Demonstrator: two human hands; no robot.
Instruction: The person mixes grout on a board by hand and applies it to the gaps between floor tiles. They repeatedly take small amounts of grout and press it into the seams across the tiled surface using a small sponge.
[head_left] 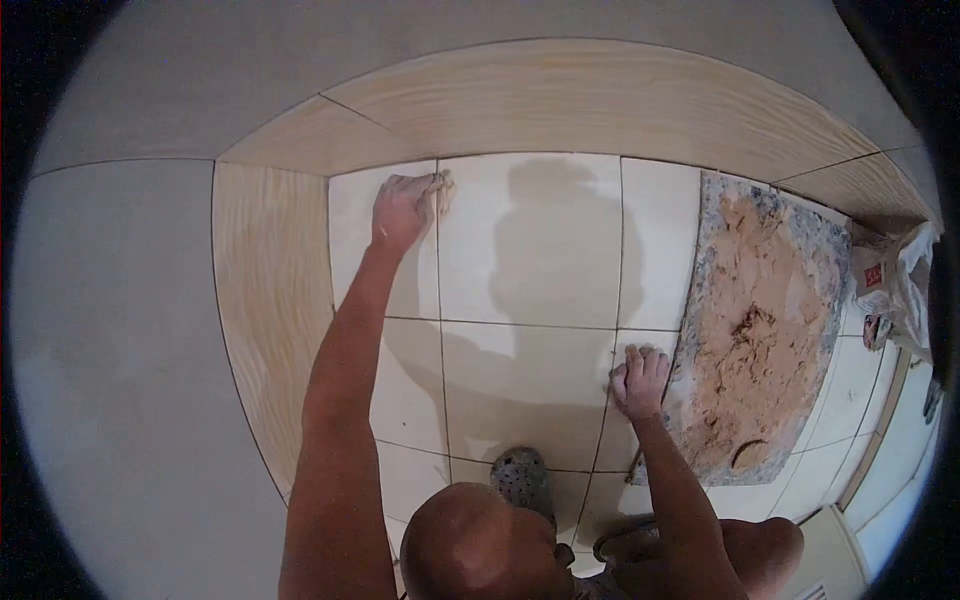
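Note:
My left hand point(402, 208) is closed, with bent fingers pressed at the joint between white floor tiles near the far wall. Its fingers hide whatever they hold. A pale beige smear or scrap point(447, 190) lies right beside its fingertips. My right hand point(641, 380) rests on a floor tile point(530, 375), fingers slightly bent and apart, with nothing visible in it. Just to its right lies a mottled grey board point(832, 290) covered with pinkish-brown mortar point(745, 350). A curved mark or ring-like edge point(750, 453) shows in the mortar's near end.
Wood-pattern skirting tiles point(600, 95) border the floor at the back, with more skirting point(270, 290) at left. A white plastic bag point(900, 285) stands at the far right. My speckled clog point(522, 480) is on the floor below. Shadows fall over the middle tiles.

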